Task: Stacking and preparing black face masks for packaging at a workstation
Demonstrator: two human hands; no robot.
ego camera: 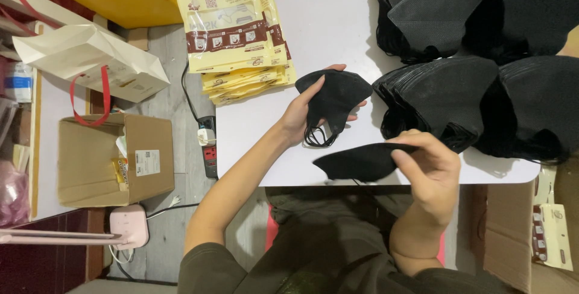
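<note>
Left hand grasping black folded mask over white table, centre. Right hand pinching second black mask at near edge. Mask stacks right, yellow packets far left.

Even, fairly bright indoor light from above. The white worktop reads near overexposed but without hard glare. Soft shadows fall beneath the hands and along the black mask stacks, whose folds lose detail in the dark tones. Focus is sharp at centre; mild wide-angle stretching shows at the edges. The lower left corner is dim.
</note>
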